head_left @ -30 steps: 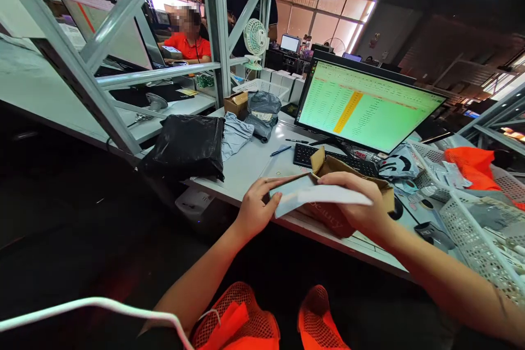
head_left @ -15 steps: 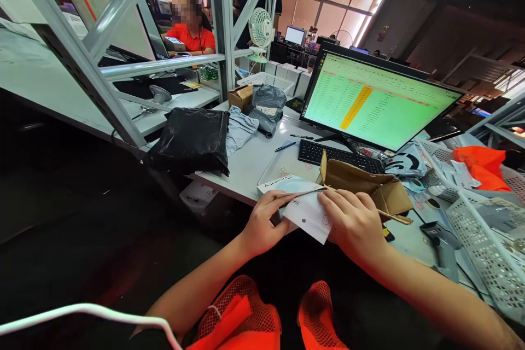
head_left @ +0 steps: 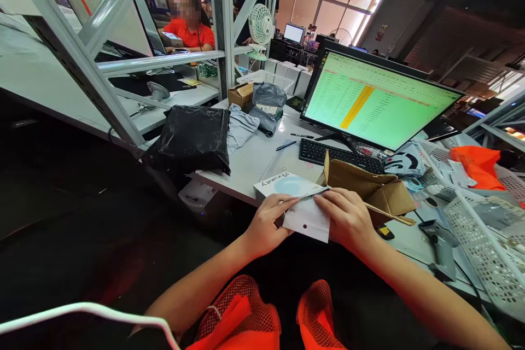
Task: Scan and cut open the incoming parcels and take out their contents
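Both my hands hold a small white box [head_left: 307, 217] at the near edge of the desk [head_left: 250, 161]. My left hand [head_left: 267, 225] grips its left side with curled fingers. My right hand [head_left: 348, 220] presses on its right side, fingers closed over it. The box's white lid with a pale blue circle [head_left: 283, 185] is tilted up behind my fingers. An open brown cardboard box [head_left: 365, 188] lies just behind my right hand.
A lit green monitor [head_left: 377, 106] and black keyboard [head_left: 338, 156] stand behind the cardboard box. Black [head_left: 192, 139] and grey [head_left: 264, 106] parcel bags lie to the left. White mesh baskets [head_left: 484, 229] and a barcode scanner [head_left: 441, 240] sit at right. A person in red [head_left: 188, 27] sits beyond the metal rack [head_left: 221, 27].
The white box came down from in front of the cardboard box to the desk's edge and turned. Its lid has tilted further up over the desk, and my right hand shifted onto its side.
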Motion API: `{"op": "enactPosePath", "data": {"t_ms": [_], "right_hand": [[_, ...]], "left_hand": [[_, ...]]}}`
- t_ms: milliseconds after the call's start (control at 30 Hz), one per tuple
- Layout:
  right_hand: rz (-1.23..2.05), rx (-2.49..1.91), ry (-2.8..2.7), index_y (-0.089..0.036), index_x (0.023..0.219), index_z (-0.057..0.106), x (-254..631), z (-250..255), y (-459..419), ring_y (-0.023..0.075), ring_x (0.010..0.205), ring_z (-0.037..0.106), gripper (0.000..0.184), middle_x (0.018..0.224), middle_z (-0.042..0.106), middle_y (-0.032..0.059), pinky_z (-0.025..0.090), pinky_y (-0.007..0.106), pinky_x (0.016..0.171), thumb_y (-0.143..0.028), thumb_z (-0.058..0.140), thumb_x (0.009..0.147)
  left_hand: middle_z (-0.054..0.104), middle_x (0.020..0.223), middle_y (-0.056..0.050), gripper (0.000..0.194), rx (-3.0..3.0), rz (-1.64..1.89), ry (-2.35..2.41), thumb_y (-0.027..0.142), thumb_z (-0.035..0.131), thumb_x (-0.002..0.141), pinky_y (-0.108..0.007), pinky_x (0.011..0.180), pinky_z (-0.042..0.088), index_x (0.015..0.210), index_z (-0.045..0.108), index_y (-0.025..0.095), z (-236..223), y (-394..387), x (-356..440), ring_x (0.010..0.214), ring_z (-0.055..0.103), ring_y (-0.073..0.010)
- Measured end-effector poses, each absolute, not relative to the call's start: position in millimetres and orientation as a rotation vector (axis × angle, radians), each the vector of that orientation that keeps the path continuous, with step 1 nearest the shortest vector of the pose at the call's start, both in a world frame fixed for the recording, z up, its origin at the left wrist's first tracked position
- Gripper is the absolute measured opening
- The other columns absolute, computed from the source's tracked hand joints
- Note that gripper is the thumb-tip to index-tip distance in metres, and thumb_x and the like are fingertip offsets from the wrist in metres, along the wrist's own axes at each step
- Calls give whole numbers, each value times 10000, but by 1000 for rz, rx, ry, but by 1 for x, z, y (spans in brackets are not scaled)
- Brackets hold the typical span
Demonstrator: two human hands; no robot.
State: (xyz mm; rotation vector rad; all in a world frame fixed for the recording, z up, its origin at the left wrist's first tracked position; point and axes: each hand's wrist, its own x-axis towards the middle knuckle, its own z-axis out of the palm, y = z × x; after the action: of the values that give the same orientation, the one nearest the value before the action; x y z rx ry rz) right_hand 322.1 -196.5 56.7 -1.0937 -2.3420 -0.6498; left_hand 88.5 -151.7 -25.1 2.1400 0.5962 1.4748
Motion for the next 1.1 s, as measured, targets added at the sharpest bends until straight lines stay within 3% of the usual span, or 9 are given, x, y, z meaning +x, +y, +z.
{"op": "enactPosePath", "data": {"t_ms": [167, 300, 467, 700, 833, 1000, 1100], "right_hand": [[-581, -1110, -2374, -92, 1132, 671, 306, 54, -202, 244, 969, 597, 244, 1110, 706, 82, 499, 391, 894, -33, 504, 964], [-596, -1169, -2415, -94, 1183, 662, 288, 45, -212, 256, 1074, 594, 335, 1241, 681, 92, 457, 417, 900, -10, 425, 961], [-697, -1267, -2423, -104, 1254, 646, 284, 41, -208, 285, 1173, 552, 341, 1291, 657, 97, 375, 427, 852, -76, 393, 1027], [-819, -1142, -2382, -152, 1223, 677, 295, 43, -180, 247, 1128, 569, 293, 1198, 692, 86, 335, 401, 803, -169, 423, 1079], [-860, -1033, -2223, -185, 1121, 720, 289, 51, -165, 229, 980, 605, 248, 1040, 707, 82, 318, 401, 785, -177, 483, 1051], [-561, -1057, -2062, -205, 1027, 756, 276, 67, -136, 192, 869, 627, 289, 972, 719, 58, 397, 374, 771, -105, 491, 975], [-198, -1051, -1929, -209, 1015, 779, 273, 68, -115, 205, 882, 653, 249, 968, 728, 61, 489, 357, 785, -188, 537, 962]], "left_hand": [[672, 1253, -65, 654, 2102, 1548, 590, 53, 740, 780, -341, 1072, 535, 1390, 618, 256, -28, -148, 85, 1177, 632, -189], [677, 1239, -87, 567, 2084, 1578, 621, 115, 751, 814, -352, 1052, 558, 1358, 646, 235, -25, -146, 80, 1159, 651, -200], [677, 1247, -79, 668, 2091, 1510, 625, 0, 650, 747, -386, 1084, 545, 1368, 643, 246, -23, -145, 80, 1184, 642, -208], [683, 1228, -68, 654, 1960, 1472, 641, -1, 625, 707, -388, 1081, 537, 1302, 697, 262, -26, -135, 78, 1175, 642, -209], [684, 1176, -68, 517, 1648, 1426, 688, 66, 664, 723, -338, 1021, 556, 1198, 756, 250, -16, -122, 74, 1118, 663, -195], [714, 1106, -83, 248, 1321, 1397, 804, 241, 751, 738, -314, 949, 563, 970, 804, 173, 1, -96, 74, 1050, 675, -211], [710, 1152, -119, 373, 1161, 1334, 762, 388, 828, 703, -314, 836, 570, 960, 776, 123, 5, -82, 74, 1005, 676, -236]]}}
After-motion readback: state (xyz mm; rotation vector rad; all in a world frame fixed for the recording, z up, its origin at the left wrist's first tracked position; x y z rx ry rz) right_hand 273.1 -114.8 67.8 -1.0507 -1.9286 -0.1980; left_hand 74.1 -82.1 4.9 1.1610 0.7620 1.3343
